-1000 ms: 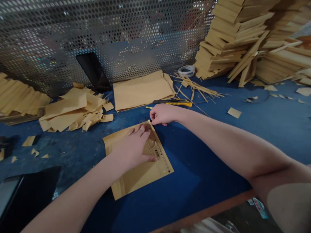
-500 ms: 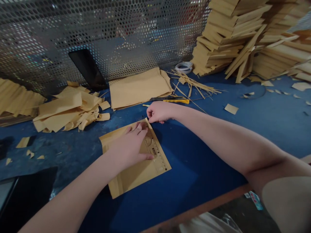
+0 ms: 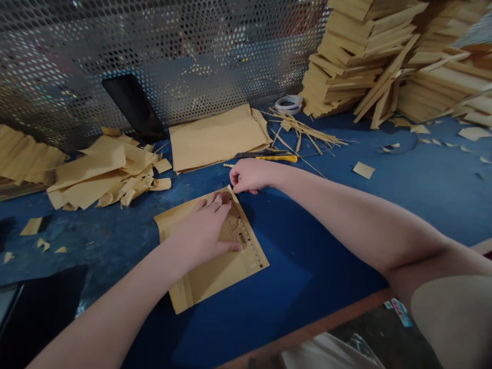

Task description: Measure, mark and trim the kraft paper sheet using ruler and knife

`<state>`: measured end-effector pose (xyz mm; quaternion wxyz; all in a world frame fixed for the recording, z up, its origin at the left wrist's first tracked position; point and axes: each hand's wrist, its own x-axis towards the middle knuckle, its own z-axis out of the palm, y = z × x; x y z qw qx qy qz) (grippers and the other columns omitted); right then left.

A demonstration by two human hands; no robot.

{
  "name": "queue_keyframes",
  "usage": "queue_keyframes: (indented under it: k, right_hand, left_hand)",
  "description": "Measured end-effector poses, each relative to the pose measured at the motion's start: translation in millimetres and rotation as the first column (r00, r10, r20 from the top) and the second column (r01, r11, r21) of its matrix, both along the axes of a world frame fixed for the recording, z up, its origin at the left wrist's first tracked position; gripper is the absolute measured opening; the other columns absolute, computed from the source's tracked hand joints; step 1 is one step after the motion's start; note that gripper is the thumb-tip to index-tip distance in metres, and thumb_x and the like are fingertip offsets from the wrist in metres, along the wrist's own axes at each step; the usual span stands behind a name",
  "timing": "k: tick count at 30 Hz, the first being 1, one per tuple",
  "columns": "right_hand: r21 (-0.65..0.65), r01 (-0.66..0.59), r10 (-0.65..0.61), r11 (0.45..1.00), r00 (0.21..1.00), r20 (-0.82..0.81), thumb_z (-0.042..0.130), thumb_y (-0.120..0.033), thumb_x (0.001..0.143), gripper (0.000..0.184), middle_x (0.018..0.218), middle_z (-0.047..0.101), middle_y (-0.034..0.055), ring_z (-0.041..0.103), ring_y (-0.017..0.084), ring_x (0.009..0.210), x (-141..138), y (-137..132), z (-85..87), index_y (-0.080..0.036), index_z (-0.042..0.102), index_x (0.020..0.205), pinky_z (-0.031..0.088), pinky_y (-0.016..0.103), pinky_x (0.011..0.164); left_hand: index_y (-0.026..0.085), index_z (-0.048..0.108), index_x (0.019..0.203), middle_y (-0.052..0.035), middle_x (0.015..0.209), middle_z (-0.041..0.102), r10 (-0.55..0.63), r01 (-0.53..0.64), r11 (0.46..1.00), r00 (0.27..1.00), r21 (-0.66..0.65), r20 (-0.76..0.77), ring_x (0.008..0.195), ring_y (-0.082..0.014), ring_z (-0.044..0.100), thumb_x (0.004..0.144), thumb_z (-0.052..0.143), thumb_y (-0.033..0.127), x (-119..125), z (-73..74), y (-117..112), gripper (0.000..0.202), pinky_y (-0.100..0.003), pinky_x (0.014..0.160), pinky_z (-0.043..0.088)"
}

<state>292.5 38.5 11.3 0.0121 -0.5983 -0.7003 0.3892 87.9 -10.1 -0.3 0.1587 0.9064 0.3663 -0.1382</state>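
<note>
My left hand (image 3: 203,225) lies spread over a clear plastic ruler (image 3: 243,239), pressing it on a piece of brown paper (image 3: 207,284). The ruler runs along the paper's right side, with a narrow paper margin beyond its edge. At the top right corner of the paper is my right hand (image 3: 248,177), its fingers closed in a pinch. The corner looks slightly lifted at those fingertips, which are partly hidden. A thin yellowish stick end (image 3: 228,165) shows just behind the right hand; whether the hand touches it I cannot tell.
Behind my right hand lies a yellow-and-black utility knife (image 3: 282,157), near flat brown sheets (image 3: 219,138) and thin paper strips (image 3: 307,132). Paper scraps (image 3: 100,171) lie left, by a leaning dark phone (image 3: 134,105). Tall paper stacks (image 3: 342,66) stand right, beside a white tape roll (image 3: 288,104).
The whole view has shifted slightly, so everything sits a little further left. Both hands, the ruler and the paper keep almost the same positions relative to each other.
</note>
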Motion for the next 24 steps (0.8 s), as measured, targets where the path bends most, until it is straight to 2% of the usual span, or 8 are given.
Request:
queue_keyframes:
  k: [6, 14, 18, 24]
  right_hand:
    - [0.017, -0.017, 0.017, 1.0, 1.0, -0.012, 0.067, -0.015, 0.08, 0.006, 0.05, 0.056, -0.0058, 0.056, 0.01, 0.042, 1.0, 1.5, -3.1, -0.017, 0.063, 0.076, 0.042, 0.023, 0.046]
    - [0.024, -0.017, 0.017, 1.0, 1.0, -0.021, 0.067, -0.016, 0.08, 0.008, 0.051, 0.057, -0.0053, 0.055, 0.01, 0.041, 1.8, 2.1, -5.0, -0.018, 0.062, 0.074, 0.041, 0.023, 0.045]
    - [0.016, -0.014, 0.014, 1.0, 1.0, -0.016, 0.069, -0.016, 0.08, 0.006, 0.05, 0.057, -0.0054, 0.056, 0.011, 0.042, 1.2, 2.6, -5.0, -0.017, 0.064, 0.076, 0.041, 0.024, 0.046]
    - [0.014, -0.003, 0.003, 1.0, 1.0, -0.023, 0.069, -0.015, 0.079, 0.006, 0.05, 0.056, -0.0059, 0.055, 0.01, 0.042, 0.6, 1.3, -3.4, -0.017, 0.064, 0.076, 0.039, 0.023, 0.046]
  left_hand:
    - [0.013, 0.043, 0.155, -0.0203, 0.167, 0.032, 0.029, -0.028, 1.0, 1.0, -0.008, 0.013, 0.155, -0.0416, 0.029, 0.076, 0.074, 0.069, 0.0, -1.0, -0.7, 0.101, -0.056, 0.124, 0.033]
    - [0.009, 0.042, 0.156, -0.0219, 0.167, 0.033, 0.009, -0.009, 1.0, 1.0, -0.018, 0.01, 0.155, -0.0417, 0.03, 0.076, 0.074, 0.071, 1.8, 2.6, -0.5, 0.106, -0.056, 0.124, 0.034]
    - [0.011, 0.046, 0.153, -0.0212, 0.165, 0.037, 0.001, 0.0, 1.0, 1.0, -0.028, 0.03, 0.154, -0.0422, 0.032, 0.072, 0.078, 0.071, 2.5, 3.6, 0.3, 0.105, -0.057, 0.125, 0.033]
    - [0.013, 0.055, 0.144, -0.0215, 0.166, 0.036, -0.016, 0.016, 1.0, 1.0, -0.005, 0.019, 0.156, -0.0427, 0.026, 0.069, 0.076, 0.076, 2.6, 3.0, -1.1, 0.1, -0.056, 0.126, 0.028]
